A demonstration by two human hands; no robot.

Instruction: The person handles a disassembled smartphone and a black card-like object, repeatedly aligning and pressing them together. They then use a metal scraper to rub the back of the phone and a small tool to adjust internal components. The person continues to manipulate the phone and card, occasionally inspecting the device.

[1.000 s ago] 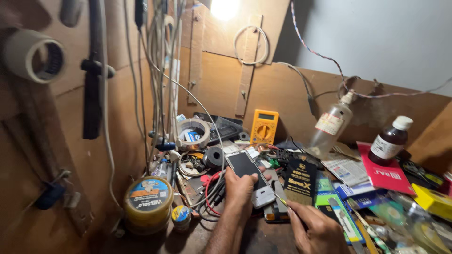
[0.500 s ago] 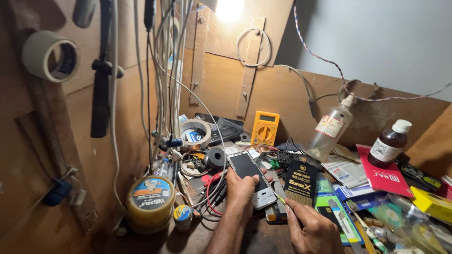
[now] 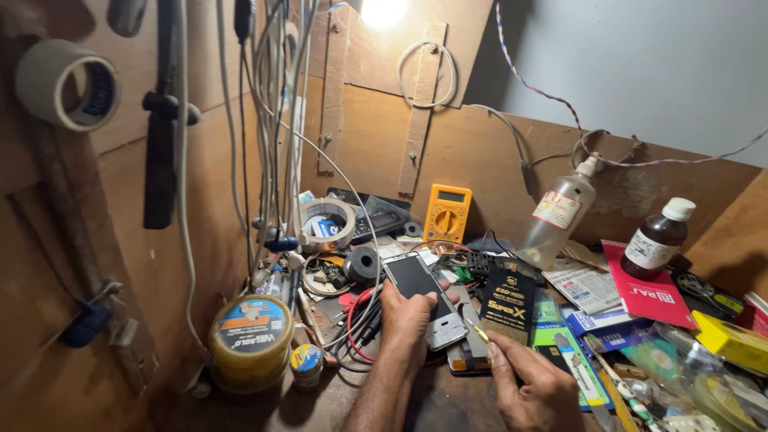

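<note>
The left hand [image 3: 406, 314] lies over the lower half of a smartphone [image 3: 424, 294] in the middle of the cluttered workbench [image 3: 336, 408]. Its fingers are curled down onto the phone's near end and left edge, pressing it in place; the thumb side rests against the dark screen, whose upper part shows bare toward 12 o'clock. The phone's pale lower end sticks out at 4 o'clock of the hand.

The right hand [image 3: 532, 388] sits at 4 o'clock of the phone, near it but apart. Its thumb and forefinger are pinched together on a thin tool with a yellowish tip [image 3: 480, 334], which points toward 10 o'clock at the phone's lower right corner. Whether the tip touches the phone I cannot tell.

A black packet [image 3: 507, 304] lies just at 3 o'clock of the phone. A yellow meter [image 3: 447, 213] stands at 12 o'clock against the back board. A roll of tape [image 3: 326, 225] lies at 10 o'clock, and a yellow tin [image 3: 250, 340] stands at 8 o'clock, well apart. A dark bottle with a white cap [image 3: 658, 238] stands far out at 2 o'clock.
</note>
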